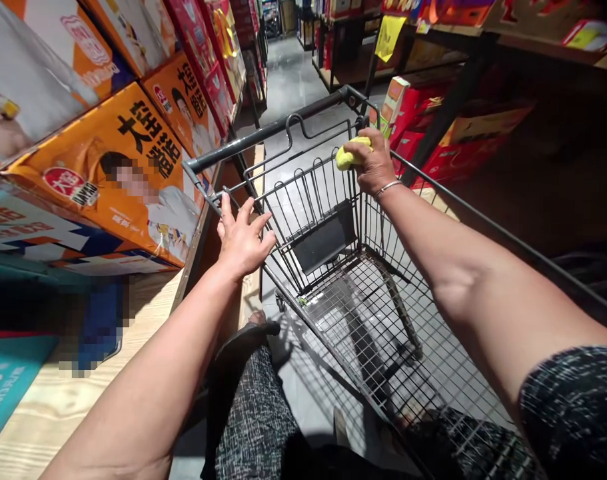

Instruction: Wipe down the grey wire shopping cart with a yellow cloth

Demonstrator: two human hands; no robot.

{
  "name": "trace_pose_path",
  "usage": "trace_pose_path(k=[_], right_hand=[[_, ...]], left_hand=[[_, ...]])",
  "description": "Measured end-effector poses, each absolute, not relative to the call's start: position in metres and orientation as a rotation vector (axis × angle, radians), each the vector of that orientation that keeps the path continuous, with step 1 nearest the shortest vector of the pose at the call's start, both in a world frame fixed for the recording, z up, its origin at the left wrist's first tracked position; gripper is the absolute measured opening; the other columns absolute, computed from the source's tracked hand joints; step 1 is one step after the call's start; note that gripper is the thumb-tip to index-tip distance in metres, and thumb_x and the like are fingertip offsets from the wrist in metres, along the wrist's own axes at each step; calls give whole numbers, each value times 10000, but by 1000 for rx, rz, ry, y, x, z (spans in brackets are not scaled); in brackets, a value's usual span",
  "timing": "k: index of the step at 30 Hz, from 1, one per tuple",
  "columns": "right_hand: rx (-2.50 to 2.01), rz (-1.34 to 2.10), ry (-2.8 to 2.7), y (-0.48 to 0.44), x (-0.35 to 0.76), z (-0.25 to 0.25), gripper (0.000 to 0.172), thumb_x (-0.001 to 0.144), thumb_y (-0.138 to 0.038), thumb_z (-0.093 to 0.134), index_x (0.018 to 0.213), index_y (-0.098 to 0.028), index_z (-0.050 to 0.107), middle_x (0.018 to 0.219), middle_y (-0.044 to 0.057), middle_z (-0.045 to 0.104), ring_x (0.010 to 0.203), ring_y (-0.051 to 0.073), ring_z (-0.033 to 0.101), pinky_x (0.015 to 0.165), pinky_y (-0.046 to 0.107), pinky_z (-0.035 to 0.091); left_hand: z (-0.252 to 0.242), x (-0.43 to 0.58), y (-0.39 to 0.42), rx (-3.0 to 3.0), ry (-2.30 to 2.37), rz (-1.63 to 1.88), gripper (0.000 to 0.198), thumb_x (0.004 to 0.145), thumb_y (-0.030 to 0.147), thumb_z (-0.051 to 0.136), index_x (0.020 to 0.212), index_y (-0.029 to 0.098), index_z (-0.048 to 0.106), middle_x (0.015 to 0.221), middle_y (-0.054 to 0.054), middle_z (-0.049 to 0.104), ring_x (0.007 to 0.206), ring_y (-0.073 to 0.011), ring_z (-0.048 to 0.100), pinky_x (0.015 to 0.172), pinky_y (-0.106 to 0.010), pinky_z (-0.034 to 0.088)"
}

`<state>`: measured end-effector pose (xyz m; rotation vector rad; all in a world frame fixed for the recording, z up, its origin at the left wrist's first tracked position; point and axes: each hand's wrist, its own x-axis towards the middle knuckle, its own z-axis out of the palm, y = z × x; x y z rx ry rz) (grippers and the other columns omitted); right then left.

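Note:
A dark wire shopping cart (328, 320) stands before me, its handlebar (283, 127) at the far end. My right hand (376, 160) is closed around a yellow cloth (353, 153), at the cart's upper rim near the right end of the handlebar. On the cart's left rim, close to the handle's left bracket, rests my left hand (246, 237) with its fingers spread and nothing in it. A dark panel (326, 237) is fixed to the wire seat section below the handlebar. Only wire mesh and shadows show inside the basket.
Orange printed cartons (108, 180) are stacked on a wooden platform (148, 320) at my left. Red boxes (468, 153) sit under a shelf on the right. A yellow tag (390, 39) hangs from that shelf. The grey aisle floor (290, 73) runs away between shelves.

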<state>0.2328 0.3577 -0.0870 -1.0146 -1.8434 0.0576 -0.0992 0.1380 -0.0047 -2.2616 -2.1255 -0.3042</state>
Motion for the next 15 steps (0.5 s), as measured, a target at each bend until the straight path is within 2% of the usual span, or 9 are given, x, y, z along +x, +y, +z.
trace_pose_path(k=[2, 6, 10, 13, 15], right_hand=[[-1073, 110, -1828, 356, 236, -103, 415, 849, -286, 686, 1263, -288, 664, 1394, 87, 523, 1337, 324, 500, 1140, 630, 457], [-1266, 209, -1765, 318, 245, -172, 481, 803, -191, 618, 1279, -255, 640, 1384, 91, 540, 1323, 302, 517, 1131, 574, 471], [-1727, 298, -1927, 255, 254, -229, 539, 813, -102, 536, 1338, -184, 625, 1400, 148, 543, 1246, 287, 549, 1044, 464, 510], [-2044, 448, -2266, 217, 262, -238, 421, 832, -120, 593, 1230, -202, 704, 1234, 126, 623, 1008, 238, 600, 870, 354, 518], [-2093, 424, -2423, 206, 265, -225, 286, 858, -160, 622, 1102, -238, 749, 1149, 108, 644, 938, 227, 576, 800, 331, 478]], left_hand=[[-5, -99, 138, -2261, -2125, -311, 499, 925, 431, 577, 1405, 376, 701, 1717, 23, 351, 1641, -422, -12, 1246, -691, 291], [-7, -99, 137, -2248, -2125, -325, 479, 919, 419, 597, 1380, 371, 719, 1710, 9, 366, 1643, -415, -9, 1238, -686, 310], [-7, -100, 139, -2245, -2106, -341, 450, 909, 429, 630, 1343, 384, 740, 1702, 4, 380, 1642, -421, 8, 1230, -682, 329], [-5, -101, 139, -2263, -2099, -352, 432, 932, 442, 603, 1330, 366, 751, 1690, -11, 400, 1640, -425, 20, 1226, -691, 321], [-4, -101, 139, -2300, -2089, -352, 442, 955, 447, 566, 1341, 336, 750, 1694, -22, 395, 1636, -439, 21, 1224, -706, 306]])
